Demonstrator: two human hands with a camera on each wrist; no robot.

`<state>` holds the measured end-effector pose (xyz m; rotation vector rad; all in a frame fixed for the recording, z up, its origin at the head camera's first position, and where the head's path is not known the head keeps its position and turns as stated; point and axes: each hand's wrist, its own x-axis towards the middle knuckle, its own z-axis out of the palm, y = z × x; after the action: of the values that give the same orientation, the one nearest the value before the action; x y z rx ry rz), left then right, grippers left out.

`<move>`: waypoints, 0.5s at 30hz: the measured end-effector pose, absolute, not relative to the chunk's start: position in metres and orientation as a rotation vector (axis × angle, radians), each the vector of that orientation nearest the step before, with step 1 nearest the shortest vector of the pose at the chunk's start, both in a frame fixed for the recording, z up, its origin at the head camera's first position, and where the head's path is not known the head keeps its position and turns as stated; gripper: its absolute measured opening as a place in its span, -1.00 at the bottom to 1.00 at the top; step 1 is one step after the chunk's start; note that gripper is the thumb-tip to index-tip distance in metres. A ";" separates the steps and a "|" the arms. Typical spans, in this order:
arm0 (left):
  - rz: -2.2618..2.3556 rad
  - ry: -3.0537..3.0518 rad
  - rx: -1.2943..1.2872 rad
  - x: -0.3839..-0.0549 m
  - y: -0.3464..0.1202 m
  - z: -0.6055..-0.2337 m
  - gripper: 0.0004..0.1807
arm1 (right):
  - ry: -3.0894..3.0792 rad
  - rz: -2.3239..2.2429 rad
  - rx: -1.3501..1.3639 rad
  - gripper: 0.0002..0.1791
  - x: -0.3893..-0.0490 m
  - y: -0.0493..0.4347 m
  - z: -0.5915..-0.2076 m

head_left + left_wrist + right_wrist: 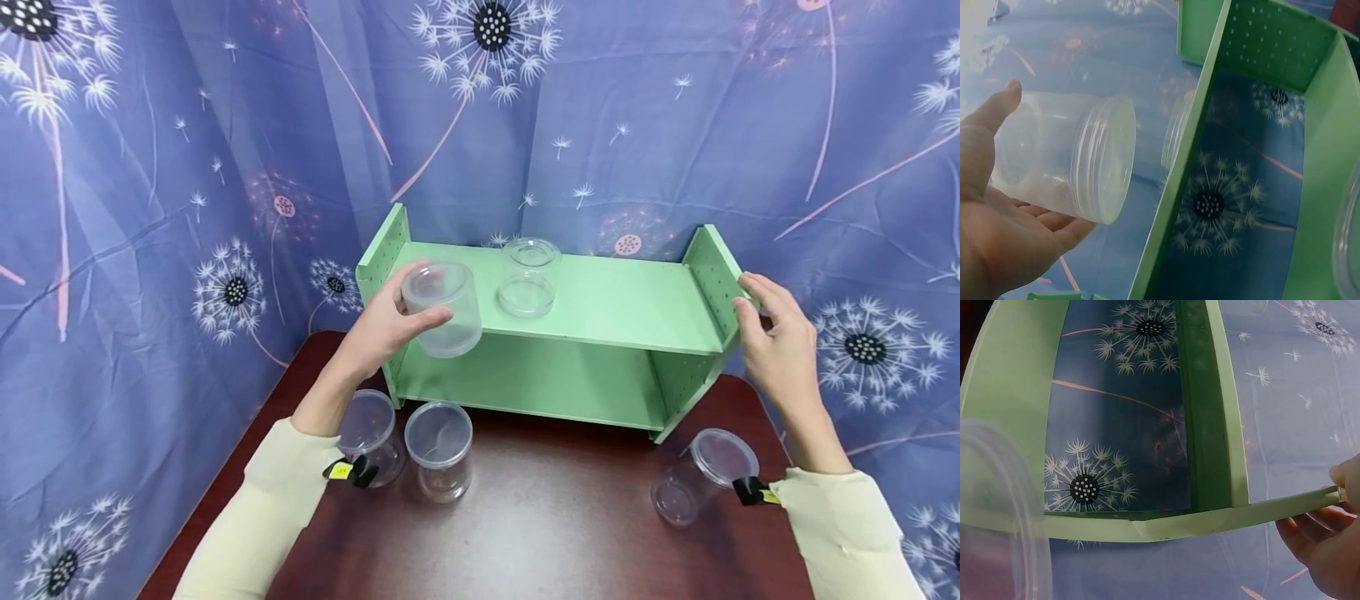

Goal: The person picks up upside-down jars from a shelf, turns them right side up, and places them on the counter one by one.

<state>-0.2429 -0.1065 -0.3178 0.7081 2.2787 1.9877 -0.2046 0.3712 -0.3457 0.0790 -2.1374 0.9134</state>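
Where my head feed looks down, I have a blue-violet cloth (637, 125) with a dandelion print filling the background. Next in size, a dark red-brown table (555, 517), glare across its middle. Along the table's far edge, a green shelf (630, 300) of two boards between end panels, set slightly askew.

Two pale sleeves reach in from the front, left sleeve (262, 508) and right sleeve (847, 533). Right hand (780, 346) at the shelf's right end: thumb and fingers pinch the upper edge of the right end panel (712, 283). Left hand (382, 325): thumb and fingers curled around a clear jar (457, 329), held up off the boards by the upper board's left front corner. From the left wrist I see its ridged end facing the shelf.

A second jar (528, 279) stands on the upper board, left of centre, between its front and back edges. On the table I log a pair, left jar (375, 433) and neighbour (441, 450), near the shelf's left front corner, and a right-hand jar (705, 479) towards the table's right edge. Smallest: a yellow label (340, 471) at the left cuff.
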 end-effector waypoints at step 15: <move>1.983 2.221 0.692 -0.198 -0.095 -0.346 -0.08 | -2.195 1.032 -0.014 -0.54 -0.198 0.371 -0.341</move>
<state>-0.1982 -0.0946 -0.3456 0.6915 2.2212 1.9826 -0.1977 0.3707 -0.3413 -0.0144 -2.1952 1.0317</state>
